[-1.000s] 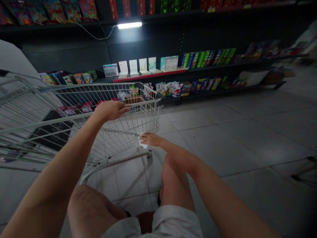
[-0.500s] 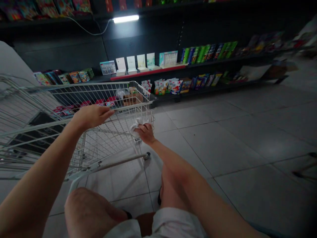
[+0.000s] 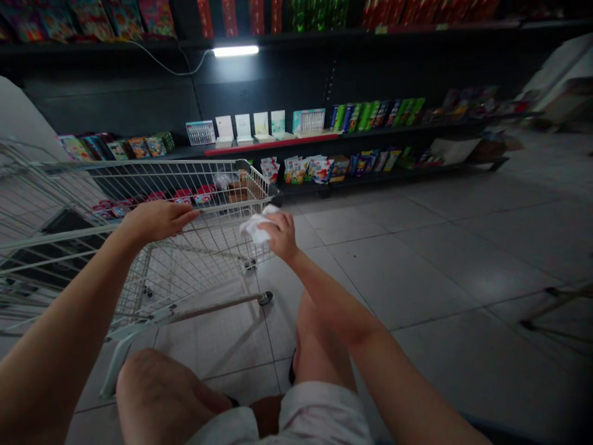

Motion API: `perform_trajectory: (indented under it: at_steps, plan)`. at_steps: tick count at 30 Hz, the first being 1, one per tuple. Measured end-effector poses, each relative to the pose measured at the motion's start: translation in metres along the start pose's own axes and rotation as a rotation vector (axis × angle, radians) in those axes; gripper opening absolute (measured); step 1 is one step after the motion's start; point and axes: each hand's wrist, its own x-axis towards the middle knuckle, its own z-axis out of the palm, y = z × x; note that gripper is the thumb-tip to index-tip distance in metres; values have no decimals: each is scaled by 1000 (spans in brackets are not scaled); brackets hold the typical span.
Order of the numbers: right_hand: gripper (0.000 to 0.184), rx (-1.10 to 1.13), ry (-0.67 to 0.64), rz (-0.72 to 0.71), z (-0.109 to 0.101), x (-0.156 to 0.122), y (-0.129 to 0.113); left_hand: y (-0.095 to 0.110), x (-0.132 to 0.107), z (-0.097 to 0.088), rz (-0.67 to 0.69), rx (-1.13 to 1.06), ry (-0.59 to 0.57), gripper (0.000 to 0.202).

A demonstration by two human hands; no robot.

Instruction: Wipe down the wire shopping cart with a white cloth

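Observation:
A metal wire shopping cart (image 3: 204, 238) stands in front of me, stretching off to the left. My left hand (image 3: 157, 220) rests over its near top rail, closed on it, with the far-side fingers partly hidden. Between the thumb and fingers of my right hand (image 3: 282, 235) is a crumpled white cloth (image 3: 257, 227). That cloth is beside the cart's right end, just below the rail's corner; whether it touches the wires I cannot tell.
Behind the cart run dark shelves (image 3: 259, 145) with boxes, snack bags (image 3: 308, 169) and green and blue tubes (image 3: 365, 116). A lit lamp (image 3: 236, 51) hangs under the upper shelf. Cart wheels (image 3: 265, 298) stand on the tiled floor (image 3: 417, 247). Metal legs (image 3: 551, 309) show at right.
My right hand has risen with the white cloth, which now spreads out more from the fingers. My left hand stays on the cart rail. The view has tilted up slightly.

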Motion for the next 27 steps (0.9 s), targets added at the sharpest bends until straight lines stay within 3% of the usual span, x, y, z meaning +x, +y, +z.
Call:
perform_trajectory:
  at_steps: [3, 8, 10, 11, 14, 16, 17, 21, 24, 27]
  plan:
    - [28, 20, 72, 149, 9, 7, -7, -3, -6, 1, 2, -14, 20, 64]
    - [23, 121, -206, 141, 41, -60, -24, -7, -11, 3, 13, -21, 28, 61]
    - [20, 196, -314, 108, 38, -81, -30, -9, -13, 5, 17, -33, 29, 61]
    - [20, 233, -307, 97, 31, -82, -33, -9, -13, 5, 15, -38, 29, 61]
    - [26, 275, -45, 122, -8, -50, -43, -12, -16, 8, 7, -34, 31, 61]
    - [38, 247, 117, 148, -38, -6, -53, -13, -19, 9, 8, -19, 34, 61]
    - [42, 226, 128, 148, -50, 18, -61, -13, -20, 9, 9, -14, 32, 61]
    - [33, 129, -24, 91, -70, 91, -115, -12, -24, 8, 30, 20, 17, 61]
    - [29, 58, -105, -11, -68, 108, -158, -13, -27, 9, 22, 103, 37, 59]
    - [32, 12, -184, -148, -77, 109, -161, -15, -36, 9, 19, 123, 44, 56]
